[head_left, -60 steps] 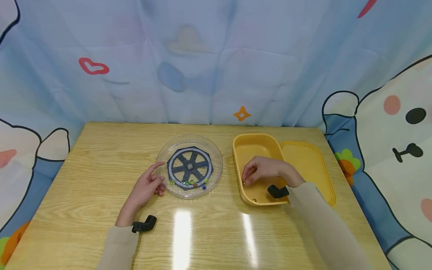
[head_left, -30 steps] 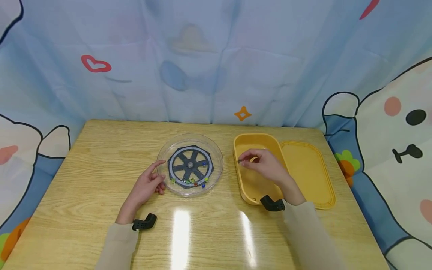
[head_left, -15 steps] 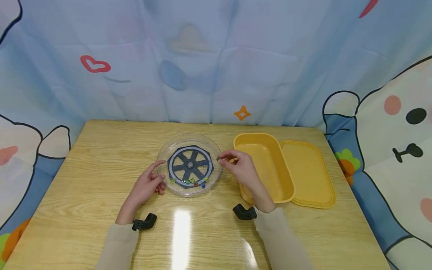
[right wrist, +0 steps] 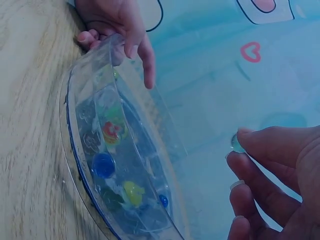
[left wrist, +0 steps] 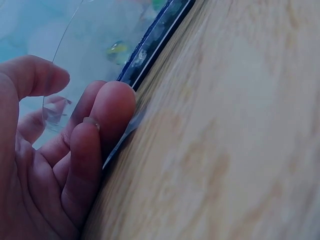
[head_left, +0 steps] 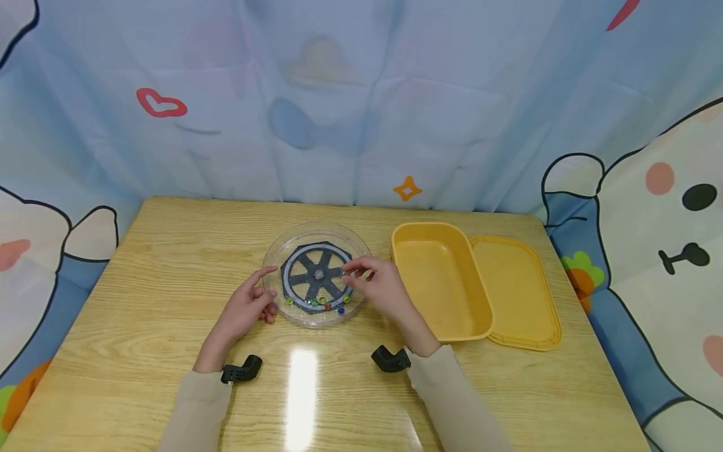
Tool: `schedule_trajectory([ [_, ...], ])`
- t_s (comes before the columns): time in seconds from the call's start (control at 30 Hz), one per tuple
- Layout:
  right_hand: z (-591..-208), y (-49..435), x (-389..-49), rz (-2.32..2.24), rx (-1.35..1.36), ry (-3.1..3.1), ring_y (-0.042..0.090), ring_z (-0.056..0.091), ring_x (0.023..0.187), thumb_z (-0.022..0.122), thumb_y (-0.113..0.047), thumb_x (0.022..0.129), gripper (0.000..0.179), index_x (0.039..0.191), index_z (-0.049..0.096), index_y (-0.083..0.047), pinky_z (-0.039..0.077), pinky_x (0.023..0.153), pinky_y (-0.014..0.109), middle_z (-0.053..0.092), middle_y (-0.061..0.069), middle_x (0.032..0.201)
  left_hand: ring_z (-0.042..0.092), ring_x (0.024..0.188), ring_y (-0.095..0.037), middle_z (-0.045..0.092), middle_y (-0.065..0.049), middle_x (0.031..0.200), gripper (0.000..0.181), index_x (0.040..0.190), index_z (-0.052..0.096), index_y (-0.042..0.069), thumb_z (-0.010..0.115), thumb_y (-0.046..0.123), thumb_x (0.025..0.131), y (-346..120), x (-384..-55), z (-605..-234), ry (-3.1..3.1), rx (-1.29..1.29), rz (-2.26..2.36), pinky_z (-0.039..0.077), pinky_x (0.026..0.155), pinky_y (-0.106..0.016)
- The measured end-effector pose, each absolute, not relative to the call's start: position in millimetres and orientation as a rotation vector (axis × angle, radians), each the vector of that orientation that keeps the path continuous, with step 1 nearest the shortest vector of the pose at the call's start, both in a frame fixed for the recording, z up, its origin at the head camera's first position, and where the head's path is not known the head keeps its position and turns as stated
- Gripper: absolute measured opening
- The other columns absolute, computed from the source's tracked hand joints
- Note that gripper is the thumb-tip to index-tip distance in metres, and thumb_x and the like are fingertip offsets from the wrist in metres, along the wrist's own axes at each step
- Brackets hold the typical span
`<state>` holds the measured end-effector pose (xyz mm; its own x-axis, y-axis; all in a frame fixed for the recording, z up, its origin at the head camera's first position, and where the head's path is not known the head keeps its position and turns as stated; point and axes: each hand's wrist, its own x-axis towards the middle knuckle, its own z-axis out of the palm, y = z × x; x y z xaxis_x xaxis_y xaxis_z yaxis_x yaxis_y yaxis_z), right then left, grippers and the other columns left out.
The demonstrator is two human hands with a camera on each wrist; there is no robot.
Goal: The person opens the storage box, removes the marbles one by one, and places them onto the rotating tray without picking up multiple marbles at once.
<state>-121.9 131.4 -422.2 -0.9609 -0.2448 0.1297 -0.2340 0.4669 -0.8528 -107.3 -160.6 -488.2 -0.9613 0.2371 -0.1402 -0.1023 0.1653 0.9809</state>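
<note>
A clear round dish [head_left: 275,251], with a dark spoked wheel shape [head_left: 319,274] visible in it, stands on the table. Several coloured glass marbles [head_left: 322,302] lie along its near side, and a blue marble [right wrist: 103,165] shows in the right wrist view. My left hand [head_left: 246,309] grips the dish's left rim, its index finger stretched along the edge and the other fingers curled outside. Over the dish's right side, my right hand [head_left: 384,290] pinches a clear greenish marble [right wrist: 236,143] between thumb and index finger, apart from the dish.
To the right of the dish is a yellow plastic box [head_left: 446,282] without a lid on it. A flat yellow lid [head_left: 516,292] lies against its right side on the wooden table [head_left: 186,251]. A patterned curtain [head_left: 237,138] hangs behind the table's far edge.
My right hand has picked the marble out of the yellow box and carried it left, above the dish. The left hand has stayed at the dish's rim.
</note>
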Motion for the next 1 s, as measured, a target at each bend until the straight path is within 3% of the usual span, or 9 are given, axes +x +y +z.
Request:
schedule_trajectory([
  [0.43,-405,155,-124,-1.492,-0.364,2.715,0.023,0.058,0.078,0.075,-0.012,0.091,0.015,0.105,0.076,-0.007,0.048,0.07,0.035,0.072,0.0,0.095,0.063,0.059,-0.025,0.062,-0.02,0.074,0.052,0.153,0.038,0.016,0.053,0.01,0.104,-161,-107,-489,2.191,0.132,1.871,0.059,0.06,-0.037],
  [0.7,-393,202,-132,-1.317,-0.382,2.8,0.02,0.062,0.083,0.074,-0.013,0.091,0.013,0.103,0.076,-0.008,0.052,0.068,0.033,0.072,0.001,0.094,0.063,0.061,-0.032,0.061,-0.027,0.076,0.053,0.153,0.035,0.008,0.051,0.004,0.103,-157,-102,-472,2.172,0.125,1.86,0.059,0.061,-0.04],
  [1.0,-384,253,-154,-1.095,-0.438,2.691,0.024,0.06,0.087,0.071,-0.012,0.094,0.017,0.106,0.074,-0.001,0.05,0.071,0.035,0.071,0.005,0.096,0.063,0.061,-0.029,0.062,-0.022,0.075,0.052,0.152,0.036,0.007,0.051,0.004,0.103,-155,-96,-456,2.174,0.124,1.859,0.059,0.062,-0.039],
])
